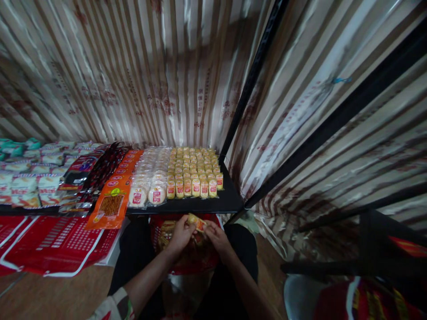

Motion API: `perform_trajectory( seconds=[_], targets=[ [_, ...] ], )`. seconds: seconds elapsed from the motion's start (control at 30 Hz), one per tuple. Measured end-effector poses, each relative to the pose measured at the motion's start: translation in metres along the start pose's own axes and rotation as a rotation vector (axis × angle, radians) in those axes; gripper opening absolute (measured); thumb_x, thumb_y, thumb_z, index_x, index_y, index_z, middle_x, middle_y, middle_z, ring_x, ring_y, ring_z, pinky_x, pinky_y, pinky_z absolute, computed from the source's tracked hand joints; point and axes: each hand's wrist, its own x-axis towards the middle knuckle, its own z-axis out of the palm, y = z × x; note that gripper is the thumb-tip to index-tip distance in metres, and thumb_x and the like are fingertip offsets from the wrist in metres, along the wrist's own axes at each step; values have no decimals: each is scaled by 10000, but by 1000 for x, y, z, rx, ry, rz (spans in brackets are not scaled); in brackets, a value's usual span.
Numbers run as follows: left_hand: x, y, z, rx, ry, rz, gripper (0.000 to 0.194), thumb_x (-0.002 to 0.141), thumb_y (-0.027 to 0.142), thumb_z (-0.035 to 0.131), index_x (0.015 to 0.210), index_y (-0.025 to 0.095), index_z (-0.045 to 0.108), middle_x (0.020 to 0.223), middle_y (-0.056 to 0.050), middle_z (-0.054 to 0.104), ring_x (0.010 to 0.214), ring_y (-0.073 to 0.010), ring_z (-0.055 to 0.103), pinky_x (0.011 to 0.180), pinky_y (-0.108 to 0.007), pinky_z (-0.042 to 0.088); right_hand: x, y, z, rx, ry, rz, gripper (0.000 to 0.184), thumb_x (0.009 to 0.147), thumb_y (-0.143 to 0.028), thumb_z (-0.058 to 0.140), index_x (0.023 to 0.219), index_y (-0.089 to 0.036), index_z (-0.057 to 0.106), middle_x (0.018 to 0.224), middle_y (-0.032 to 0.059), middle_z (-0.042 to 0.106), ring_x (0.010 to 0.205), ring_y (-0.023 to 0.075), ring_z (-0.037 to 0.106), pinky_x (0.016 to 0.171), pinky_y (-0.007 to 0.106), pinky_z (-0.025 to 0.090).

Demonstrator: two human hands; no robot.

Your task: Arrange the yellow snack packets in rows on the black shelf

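Between my two hands is a small yellow snack packet (197, 222) with a red label. My left hand (182, 233) pinches its left end, and my right hand (216, 236) grips its right end. Below them, between my knees, a red bag (196, 269) holds more yellow packets, partly hidden by my hands. On the black shelf (200, 205) just ahead stand rows of similar yellow packets (193, 171). Two columns of clear-wrapped round white crackers (148, 195) lie beside them on the left.
Further left on the shelf lie an orange snack packet (113, 195), dark packets (83, 169) and white packets (50, 182). Red bags (63, 242) sit under the shelf. Black metal posts (253, 71) and a striped curtain (133, 66) stand behind. A dark stand (376, 240) is at right.
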Motion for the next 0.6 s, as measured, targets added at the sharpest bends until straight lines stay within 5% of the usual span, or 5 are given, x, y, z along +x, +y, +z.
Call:
perform_trajectory(
  seconds=[0.1, 0.23, 0.4, 0.6],
  targets=[
    [7, 7, 0, 109, -1, 73, 215, 755, 175, 478, 954, 171, 559, 672, 26, 575, 593, -106, 543, 535, -191, 426, -1, -14, -8, -306, 175, -191, 511, 673, -422, 620, 1139, -225, 546, 1080, 92, 647, 1000, 254, 602, 893, 436, 476],
    [18, 19, 5, 289, 22, 258, 249, 721, 165, 506, 945, 170, 614, 737, 8, 589, 640, -108, 521, 602, -204, 423, -5, -38, -19, -533, 191, -373, 427, 726, -321, 571, 1148, -252, 580, 1080, 67, 649, 1001, 232, 586, 892, 389, 477],
    [32, 44, 24, 251, 10, 294, 393, 729, 168, 539, 1121, 158, 553, 840, -7, 605, 632, -89, 522, 624, -202, 452, 7, -43, -33, -427, 230, -294, 416, 760, -391, 547, 1139, -225, 590, 1008, 60, 664, 687, 165, 617, 691, 315, 526],
    [47, 66, 54, 98, 14, 344, 446, 745, 95, 513, 1186, 154, 488, 1046, -71, 597, 721, -88, 589, 692, -222, 509, 38, -43, -56, -142, 368, -372, 429, 722, -461, 589, 1044, -178, 610, 1004, 91, 667, 867, 208, 626, 736, 323, 527]
  ],
)
